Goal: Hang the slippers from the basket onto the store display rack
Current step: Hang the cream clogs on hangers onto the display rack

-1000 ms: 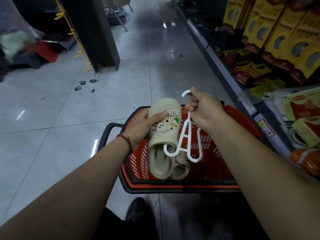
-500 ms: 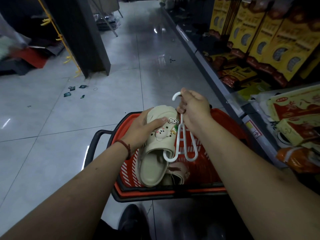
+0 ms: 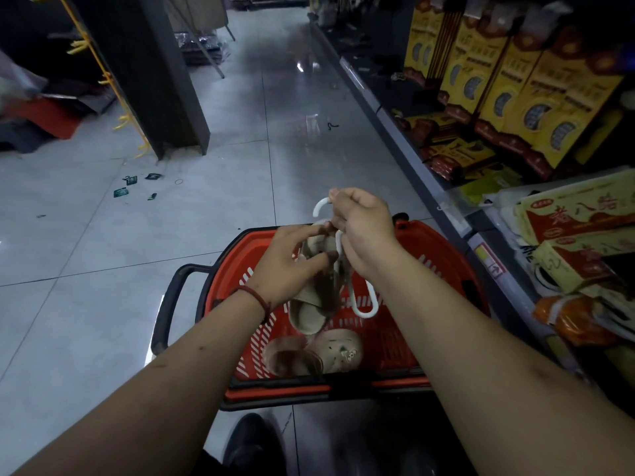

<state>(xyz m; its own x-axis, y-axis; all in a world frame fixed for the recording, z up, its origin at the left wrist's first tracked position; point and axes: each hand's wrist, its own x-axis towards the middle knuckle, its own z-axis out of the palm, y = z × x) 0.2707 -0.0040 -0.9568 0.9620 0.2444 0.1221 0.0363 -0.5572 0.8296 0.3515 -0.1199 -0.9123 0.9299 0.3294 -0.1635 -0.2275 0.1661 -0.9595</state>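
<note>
Floor (image 3: 103, 269): grey tile aisle, carrying the red basket (image 3: 443, 242) directly ahead of the person. A stocked shelf (image 3: 515, 97) is running along the basket's right edge. No display rack is showing for certain. A yellow hook strip (image 3: 113, 87) is hanging by the dark pillar (image 3: 154, 63) at far left, but I can't tell if that's the target.

Basket: one beige slipper (image 3: 330, 352) is lying inside against the near edge, upper facing up, small charms on it. Nothing else is showing inside.

The other slipper (image 3: 305, 314) is hanging above the basket's middle, touching the white hanger (image 3: 364, 304). The hanger's hook is sticking out above the right grip, and its lower loop is dangling free at the slipper's right side.

Right grip (image 3: 364, 231): pinching the hanger's stem just below the hook.
Left grip (image 3: 288, 266): thumb and fingers curling round the slipper's upper end, working it against the hanger.

Step, as I'm reading it: threading the first slipper onto one hanger arm. The hands are covering the joint, so I can't tell whether it's seated.

Progress: looking early, with nothing on a rack and one slipper sitting in the basket.

Next move is calling for:
- seating this slipper fully while the right pinch is keeping the hanger from twisting
- freeing the left grip to fetch the slipper at the near edge
- getting that one onto the free loop, then carrying the pair by the hook
</note>
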